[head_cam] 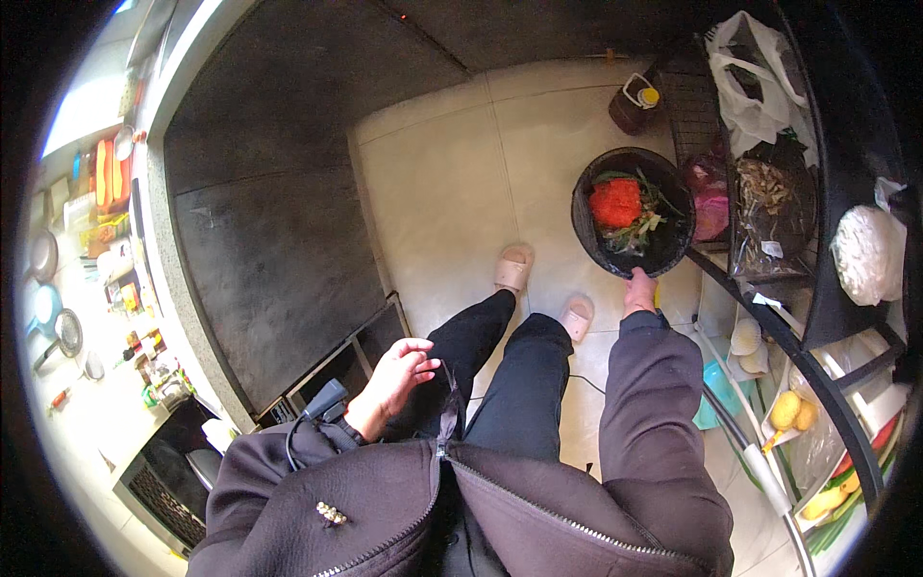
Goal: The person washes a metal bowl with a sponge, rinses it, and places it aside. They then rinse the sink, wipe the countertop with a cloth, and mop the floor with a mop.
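Note:
My right hand (639, 292) grips the near rim of a round black bin (667, 252). Inside the bin lie a bright red crumpled item (615, 203) and green leafy scraps (634, 234); what the red item is, I cannot tell. My left hand (400, 379) hovers in front of my left thigh, fingers loosely curled and apart, with nothing seen in it. Just beside its fingertips hangs a dark ribbon (451, 411) from the zip of my jacket (389, 498). A small dark device (327, 400) is strapped at my left wrist.
On the right, a black rack (764, 288) holds plastic bags (757, 79), dried goods (768, 187) and yellow fruit (793, 412). A dark jug with a yellow cap (634, 108) stands beyond the bin on the tiled floor (440, 173). Dark cabinets (274, 238) and a cluttered counter (108, 404) line the left.

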`<action>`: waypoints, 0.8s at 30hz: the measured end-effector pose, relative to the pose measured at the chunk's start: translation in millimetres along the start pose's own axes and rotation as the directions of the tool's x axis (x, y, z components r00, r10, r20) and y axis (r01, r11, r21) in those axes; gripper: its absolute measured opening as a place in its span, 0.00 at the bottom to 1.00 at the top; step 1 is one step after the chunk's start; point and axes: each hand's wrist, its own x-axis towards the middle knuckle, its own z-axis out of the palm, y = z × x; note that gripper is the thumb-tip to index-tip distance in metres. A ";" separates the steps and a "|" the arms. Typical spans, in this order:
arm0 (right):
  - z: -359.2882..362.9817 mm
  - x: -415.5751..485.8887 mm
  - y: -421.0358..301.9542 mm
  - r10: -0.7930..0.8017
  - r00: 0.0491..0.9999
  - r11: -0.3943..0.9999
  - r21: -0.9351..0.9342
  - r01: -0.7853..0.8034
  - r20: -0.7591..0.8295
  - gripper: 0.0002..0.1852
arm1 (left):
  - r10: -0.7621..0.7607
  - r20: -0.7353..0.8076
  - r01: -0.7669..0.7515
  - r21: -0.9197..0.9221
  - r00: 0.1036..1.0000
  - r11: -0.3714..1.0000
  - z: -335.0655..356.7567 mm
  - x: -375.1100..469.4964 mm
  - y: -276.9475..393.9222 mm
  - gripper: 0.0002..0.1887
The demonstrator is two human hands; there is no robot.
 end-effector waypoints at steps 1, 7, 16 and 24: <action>-2.3 3.0 2.4 0.044 0.999 0.999 0.004 -0.044 -0.013 0.16 | 0.002 0.004 -0.002 -0.005 1.000 1.000 -2.5 -0.2 -1.7 0.10; -46.8 -5.0 -25.3 0.305 0.936 0.946 -0.166 -0.278 0.175 0.09 | 0.013 0.053 -0.009 -0.075 0.998 0.997 -6.3 -10.9 -8.2 0.10; -155.8 -231.0 -118.4 -0.018 0.907 0.999 0.034 0.004 0.420 0.15 | 0.119 0.349 -0.116 -0.031 0.930 0.993 48.6 -69.7 29.9 0.10; -343.9 -398.5 -206.4 -0.152 0.977 0.932 0.308 0.192 -0.149 0.09 | 0.165 0.585 -0.208 0.008 0.794 0.978 89.6 -136.5 93.8 0.10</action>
